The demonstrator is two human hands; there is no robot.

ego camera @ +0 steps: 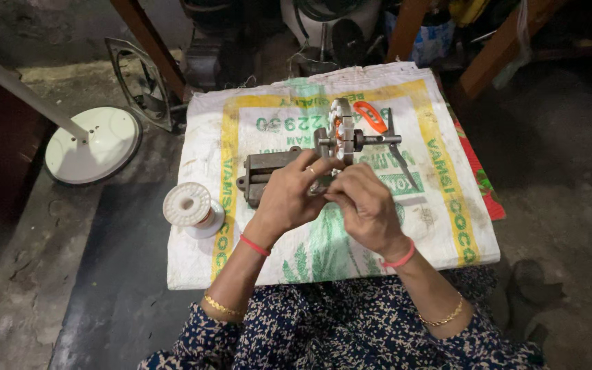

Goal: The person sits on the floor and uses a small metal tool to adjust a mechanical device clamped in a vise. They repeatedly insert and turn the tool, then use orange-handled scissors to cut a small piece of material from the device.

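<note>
We wind wire at the winder (342,133); left hand (288,195) and right hand (363,205) pinch together below it. Next needs steady tension.

Printed woven sack (440,205) flat on floor as mat: white, yellow border, green lettering and plant motif.

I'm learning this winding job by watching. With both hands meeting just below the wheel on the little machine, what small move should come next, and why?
Probably a slow turn of the wheel. Left hand and right hand pinch together just below it, the white spool sits beside the machine, yet any wire between them is too fine to see.
</note>
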